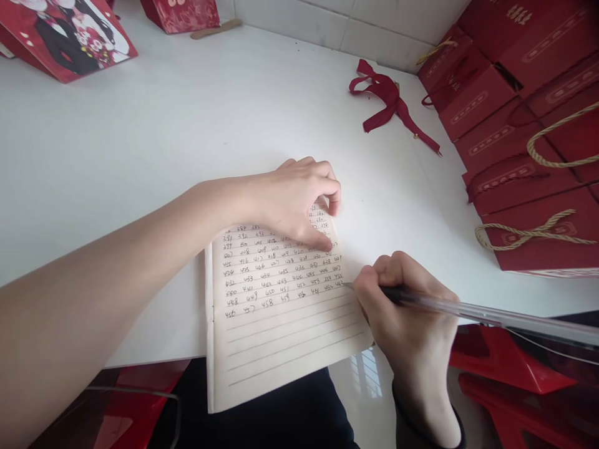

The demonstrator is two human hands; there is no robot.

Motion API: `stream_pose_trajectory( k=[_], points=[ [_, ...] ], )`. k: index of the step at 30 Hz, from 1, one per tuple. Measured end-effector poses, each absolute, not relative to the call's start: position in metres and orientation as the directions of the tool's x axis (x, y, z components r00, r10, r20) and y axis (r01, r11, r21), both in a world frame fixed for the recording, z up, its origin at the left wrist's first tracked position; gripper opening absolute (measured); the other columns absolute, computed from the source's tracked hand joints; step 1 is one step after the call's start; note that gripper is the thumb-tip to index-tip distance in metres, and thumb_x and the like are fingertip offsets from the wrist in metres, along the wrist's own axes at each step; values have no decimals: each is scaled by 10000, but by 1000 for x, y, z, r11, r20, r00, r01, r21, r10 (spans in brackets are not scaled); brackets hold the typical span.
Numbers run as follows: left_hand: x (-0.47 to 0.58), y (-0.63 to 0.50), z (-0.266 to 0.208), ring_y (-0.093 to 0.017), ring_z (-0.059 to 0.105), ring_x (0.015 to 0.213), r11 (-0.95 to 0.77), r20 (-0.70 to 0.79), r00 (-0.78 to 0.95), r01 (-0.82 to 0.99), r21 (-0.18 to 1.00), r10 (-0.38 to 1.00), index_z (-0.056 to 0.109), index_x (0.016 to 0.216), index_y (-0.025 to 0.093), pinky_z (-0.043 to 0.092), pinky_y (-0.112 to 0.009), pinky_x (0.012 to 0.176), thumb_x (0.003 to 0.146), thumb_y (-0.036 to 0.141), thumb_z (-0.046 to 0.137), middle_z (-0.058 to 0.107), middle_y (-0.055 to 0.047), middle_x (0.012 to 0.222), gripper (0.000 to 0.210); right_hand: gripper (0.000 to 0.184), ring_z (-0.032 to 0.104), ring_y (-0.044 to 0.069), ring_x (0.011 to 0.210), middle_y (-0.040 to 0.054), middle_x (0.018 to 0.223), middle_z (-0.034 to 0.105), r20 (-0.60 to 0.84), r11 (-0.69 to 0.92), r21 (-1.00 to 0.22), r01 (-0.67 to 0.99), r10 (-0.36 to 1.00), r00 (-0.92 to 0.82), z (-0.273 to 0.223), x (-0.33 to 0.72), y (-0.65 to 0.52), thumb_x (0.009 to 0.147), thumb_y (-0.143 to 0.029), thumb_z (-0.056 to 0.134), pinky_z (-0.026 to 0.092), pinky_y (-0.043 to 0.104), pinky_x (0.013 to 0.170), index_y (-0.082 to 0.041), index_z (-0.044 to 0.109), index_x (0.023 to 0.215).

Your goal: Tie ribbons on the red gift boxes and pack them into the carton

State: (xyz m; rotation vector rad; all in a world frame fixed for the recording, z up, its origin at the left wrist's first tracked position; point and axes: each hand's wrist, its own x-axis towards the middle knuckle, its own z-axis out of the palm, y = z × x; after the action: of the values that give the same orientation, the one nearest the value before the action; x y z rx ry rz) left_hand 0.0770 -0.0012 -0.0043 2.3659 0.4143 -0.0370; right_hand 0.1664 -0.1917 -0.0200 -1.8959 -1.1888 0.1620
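Note:
An open lined notebook (281, 355) lies on the white table, its lower part jutting over the front edge. Rows of handwritten numbers fill the upper page; the lowest row ends near 463. Across the top of the page rests my left hand (304, 193), thumb apart from the bent fingers, pressing on the paper. My right hand (407, 318) pinches a pen (449, 305) with a clear barrel and dark grip. The pen's tip is at the right end of the lowest written row. My left hand and forearm cover part of the upper lines.
Red gift boxes (496, 137) with rope handles are stacked at the right. A dark red ribbon (388, 93) lies near the wall. At the back left stand a picture-printed box (70, 37), a red box (180, 14) and a thin brown stick (215, 28). Red stools (515, 362) are below.

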Motion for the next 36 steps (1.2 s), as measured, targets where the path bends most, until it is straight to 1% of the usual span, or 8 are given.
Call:
stream_pose_trajectory(
  k=[6,12,18,22,25,31,34,36],
  points=[
    [76,-1,-7,-327,311,1234,-681,-137,950,298,668,281,606,895,232,254,-433,1036,586,538,681,485,-14,1123,441,340,288,63,425,-70,485,312,232,-4,-952,306,643,730,-20,169,-193,807,-128,537,248,196,396,-199,277,599],
    [73,-2,0,-280,392,1147,-738,-136,957,285,612,257,606,920,229,292,-402,1005,613,576,669,502,-29,1143,467,259,299,66,403,-62,471,330,212,283,-958,47,591,779,-23,172,-190,882,-275,499,241,167,365,-188,446,644],
    [69,-6,0,-236,488,1061,-783,-51,972,216,583,230,606,910,191,346,-400,980,728,478,629,553,-63,1098,340,369,350,66,415,-18,552,443,118,201,-979,-23,661,741,-32,171,-192,849,-452,576,265,181,376,-163,513,629],
    [60,0,-3,-193,541,1037,-666,-19,947,239,706,320,565,977,195,449,-328,914,763,451,585,555,-77,1123,334,450,342,83,443,-24,506,389,-26,-39,-999,0,674,738,-32,168,-191,794,-587,578,265,176,396,-165,523,649],
    [50,8,0,-166,531,1090,-637,5,893,317,702,449,532,978,224,447,-308,968,823,422,482,544,-69,1182,256,489,330,96,438,-31,485,345,-39,-136,-988,77,693,720,-32,166,-188,751,-646,563,268,188,396,-176,497,635],
    [12,-29,44,-189,507,1138,-759,145,791,494,423,595,555,1061,287,432,-415,947,863,346,307,581,-78,1174,323,487,370,109,382,-21,518,461,63,-162,-953,258,723,688,-43,169,-177,703,-683,549,342,232,390,-196,531,698],
    [-39,-57,92,-227,548,1054,-795,161,795,523,308,585,614,991,323,437,-446,753,841,515,372,629,-97,1025,344,438,548,173,489,25,681,613,182,-188,-892,411,683,708,-46,170,-172,732,-643,517,473,288,504,-223,601,819],
    [-87,-62,134,-206,564,986,-786,175,775,552,279,607,614,976,261,434,-396,734,804,636,409,630,-91,929,461,402,646,232,684,56,839,664,219,-189,-845,500,731,647,-48,174,-171,751,-608,492,526,311,588,-241,626,845]
  ],
)
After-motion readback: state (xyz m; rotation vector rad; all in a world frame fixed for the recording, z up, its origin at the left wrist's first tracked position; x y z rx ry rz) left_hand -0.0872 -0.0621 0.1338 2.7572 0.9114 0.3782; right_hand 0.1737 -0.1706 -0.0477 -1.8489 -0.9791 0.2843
